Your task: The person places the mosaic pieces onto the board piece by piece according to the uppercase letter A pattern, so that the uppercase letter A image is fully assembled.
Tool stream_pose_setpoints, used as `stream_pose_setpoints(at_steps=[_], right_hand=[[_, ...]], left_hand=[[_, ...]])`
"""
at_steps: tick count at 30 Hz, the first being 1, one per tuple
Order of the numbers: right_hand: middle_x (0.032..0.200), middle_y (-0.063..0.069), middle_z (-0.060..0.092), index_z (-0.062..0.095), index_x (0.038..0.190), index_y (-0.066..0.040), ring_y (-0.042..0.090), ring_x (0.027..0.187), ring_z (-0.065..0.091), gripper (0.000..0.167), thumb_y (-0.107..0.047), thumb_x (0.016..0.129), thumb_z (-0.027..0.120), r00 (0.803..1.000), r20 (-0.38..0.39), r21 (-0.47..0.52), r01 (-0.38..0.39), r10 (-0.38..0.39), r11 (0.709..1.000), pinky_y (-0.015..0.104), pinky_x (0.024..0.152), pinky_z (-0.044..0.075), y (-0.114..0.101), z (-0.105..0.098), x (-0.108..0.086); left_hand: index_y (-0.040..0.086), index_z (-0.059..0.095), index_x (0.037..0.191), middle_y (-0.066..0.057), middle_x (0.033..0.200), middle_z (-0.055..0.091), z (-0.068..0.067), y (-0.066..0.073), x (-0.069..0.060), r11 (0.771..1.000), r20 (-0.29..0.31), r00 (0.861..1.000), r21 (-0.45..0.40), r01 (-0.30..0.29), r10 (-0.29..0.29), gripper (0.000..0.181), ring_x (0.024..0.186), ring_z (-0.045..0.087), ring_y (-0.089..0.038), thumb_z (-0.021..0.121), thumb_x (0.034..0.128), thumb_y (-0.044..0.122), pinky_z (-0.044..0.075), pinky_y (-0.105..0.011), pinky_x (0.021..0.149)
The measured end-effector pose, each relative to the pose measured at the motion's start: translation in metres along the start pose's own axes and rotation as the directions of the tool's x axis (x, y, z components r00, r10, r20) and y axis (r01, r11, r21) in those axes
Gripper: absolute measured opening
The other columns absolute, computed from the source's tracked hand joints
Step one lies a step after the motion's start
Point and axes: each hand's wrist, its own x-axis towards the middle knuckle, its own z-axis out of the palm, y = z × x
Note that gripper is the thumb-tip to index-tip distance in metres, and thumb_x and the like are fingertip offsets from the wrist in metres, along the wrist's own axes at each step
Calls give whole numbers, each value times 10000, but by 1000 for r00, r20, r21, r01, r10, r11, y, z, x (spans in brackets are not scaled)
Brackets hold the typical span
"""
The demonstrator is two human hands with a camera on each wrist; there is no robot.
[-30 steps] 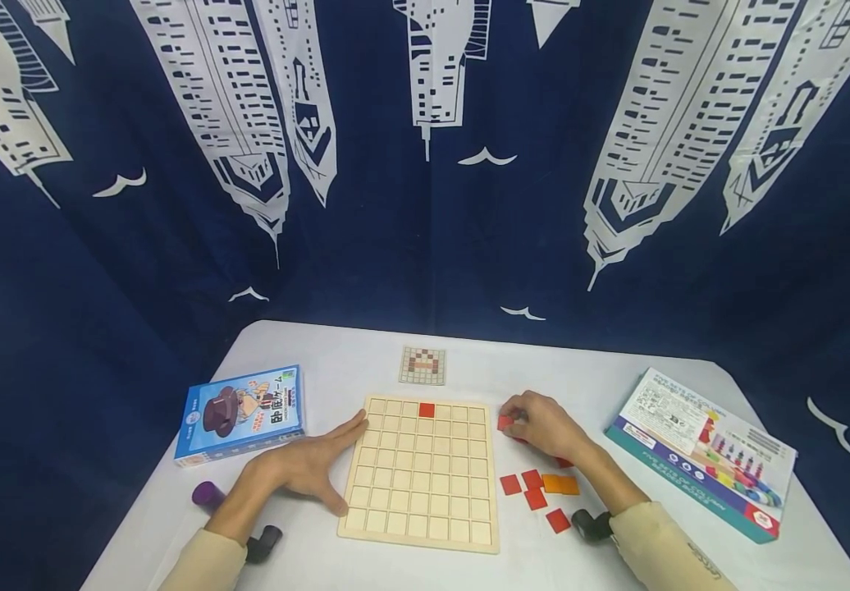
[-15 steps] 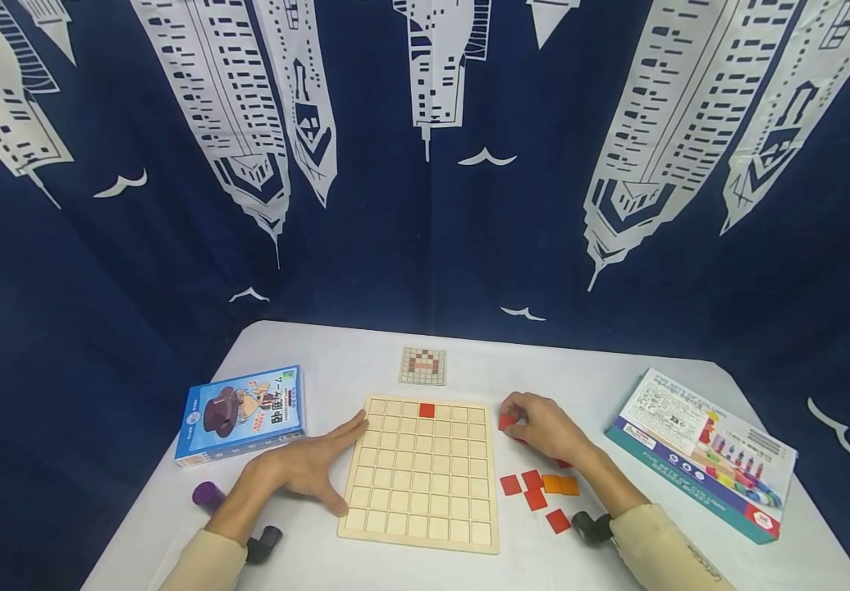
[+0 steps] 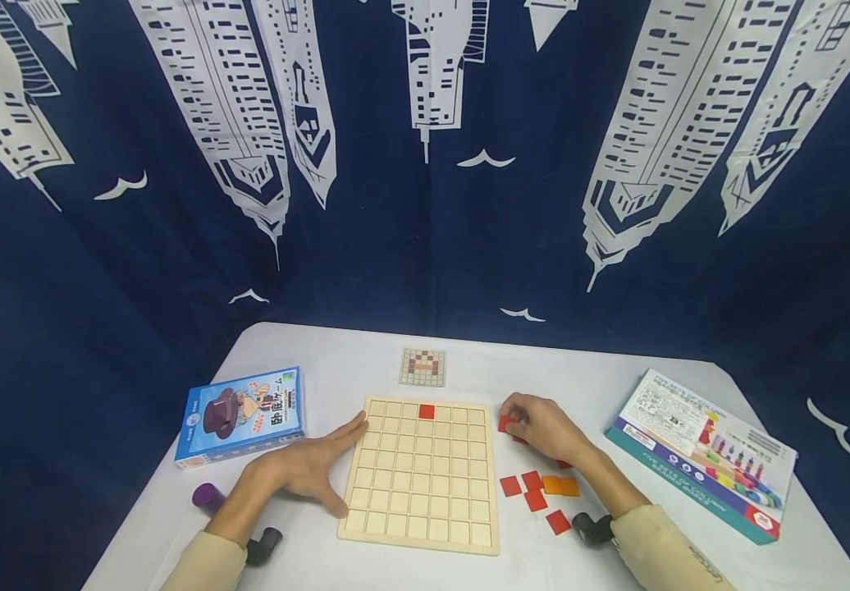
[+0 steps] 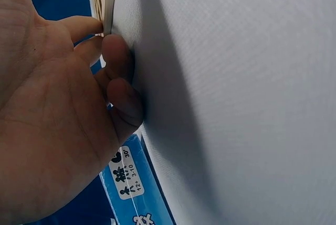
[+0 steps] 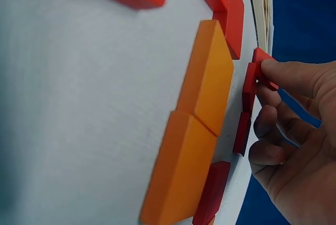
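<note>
Fingers [image 5: 269, 97] of the right hand [image 3: 543, 423] pinch a small red square tile [image 3: 506, 423], just right of the pale wooden grid board [image 3: 401, 480] on the white bench [image 3: 307, 562]. The left hand [image 3: 310, 466], fingers spread wide, touches the board's left edge; another red tile [image 3: 427, 411] sits in its top row.
</note>
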Motion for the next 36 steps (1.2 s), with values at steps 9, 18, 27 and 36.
stream_pose_setpoints(at_steps=[9, 18, 27, 36], right_hand=[[800, -91, 576, 638, 917, -256, 135, 732, 507, 193, -167, 778, 738, 1000, -1, 27, 8, -8, 1000, 263, 650, 458, -1, 0, -1], [782, -79, 574, 645, 910, -249, 140, 720, 511, 163, -168, 792, 724, 1000, 0, 61, -10, 10, 998, 265, 626, 468, -3, -1, 0], [770, -71, 571, 646, 914, -253, 143, 701, 516, 152, -165, 807, 708, 1000, -13, 84, -1, 2, 996, 263, 582, 478, -6, -3, 2], [778, -51, 577, 652, 917, -236, 143, 594, 525, 117, -166, 828, 682, 999, 5, 174, 53, -54, 983, 267, 486, 468, -14, -1, 6]], left_hand=[[159, 109, 1496, 27, 1547, -52, 0, 0, 0, 1000, 1, 1000, -11, -5, 5, 1286, 1381, 132, -215, 837, 493, 502, 227, -441, 1081], [166, 108, 1496, 32, 1547, -54, 0, 0, 1, 1000, 1, 1000, -9, -2, 2, 1286, 1382, 129, -209, 834, 493, 510, 224, -439, 1082], [165, 109, 1496, 32, 1547, -53, 1, 1, 1, 1000, -2, 1000, -1, -3, 3, 1285, 1381, 139, -213, 837, 493, 506, 234, -439, 1079], [159, 111, 1496, 26, 1547, -50, 0, 1, 0, 1000, -4, 1000, 5, -4, 4, 1283, 1380, 141, -212, 832, 496, 515, 236, -436, 1079]])
